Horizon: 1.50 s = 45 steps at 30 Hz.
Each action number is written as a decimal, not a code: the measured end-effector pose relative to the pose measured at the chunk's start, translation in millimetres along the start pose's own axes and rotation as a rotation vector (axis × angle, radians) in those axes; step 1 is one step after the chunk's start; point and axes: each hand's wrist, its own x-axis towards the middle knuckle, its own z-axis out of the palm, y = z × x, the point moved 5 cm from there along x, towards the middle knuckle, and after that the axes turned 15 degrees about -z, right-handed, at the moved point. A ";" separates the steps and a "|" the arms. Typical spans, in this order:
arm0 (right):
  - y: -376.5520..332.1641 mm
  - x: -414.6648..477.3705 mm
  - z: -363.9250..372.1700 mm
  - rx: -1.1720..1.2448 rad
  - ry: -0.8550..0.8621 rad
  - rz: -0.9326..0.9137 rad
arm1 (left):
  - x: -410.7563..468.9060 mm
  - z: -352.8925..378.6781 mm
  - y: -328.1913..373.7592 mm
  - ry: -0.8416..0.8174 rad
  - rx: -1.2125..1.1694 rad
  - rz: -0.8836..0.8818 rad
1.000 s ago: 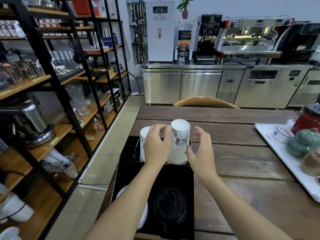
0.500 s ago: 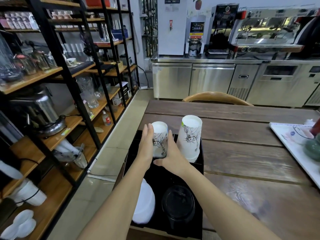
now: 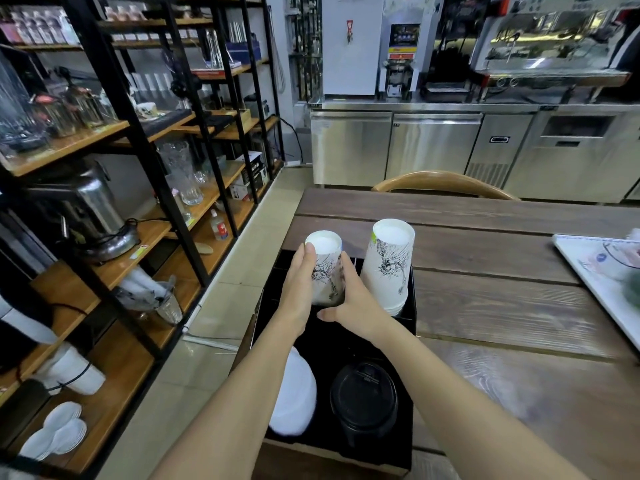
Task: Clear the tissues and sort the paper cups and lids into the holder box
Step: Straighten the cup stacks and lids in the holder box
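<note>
The smaller stack of paper cups (image 3: 325, 268) stood upside down in the far-left compartment of the black holder box (image 3: 410, 441), at about 11 o'clock from the box's middle. Both hands were pressed against it. The left hand (image 3: 299, 292) lay nearly flat along its left side, fingers straight and together, fingertips near the top rim. The right hand (image 3: 353, 303) cupped its right side, partly open, thumb stretched toward the left hand below the stack. Whether the stack's bottom edge sat fully down was hard to judge, since the hands hid it.

Compared with half a second earlier, the hold looked the same (both palms on the same stack); a second ago the hands had been at the taller stack instead.

The cups were white with a dark line drawing. The taller stack of paper cups (image 3: 389, 265), same print, stood just beside it at 3 o'clock. Nearer the person, at 6 o'clock, sat white lids (image 3: 294, 400) on the left and black lids (image 3: 363, 400) on the right. The box rested on the wooden table (image 3: 502, 306).
</note>
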 end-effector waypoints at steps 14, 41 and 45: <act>11.2 -85.9 -20.4 -0.224 0.187 0.263 | -58.7 1.7 -61.1 0.146 0.289 -0.021; 35.1 -135.5 1.3 -0.065 0.084 0.488 | -85.6 12.3 -128.4 0.056 0.550 -0.426; 35.3 -131.3 -3.0 -0.038 0.049 0.514 | -83.7 13.9 -128.1 0.086 0.607 -0.445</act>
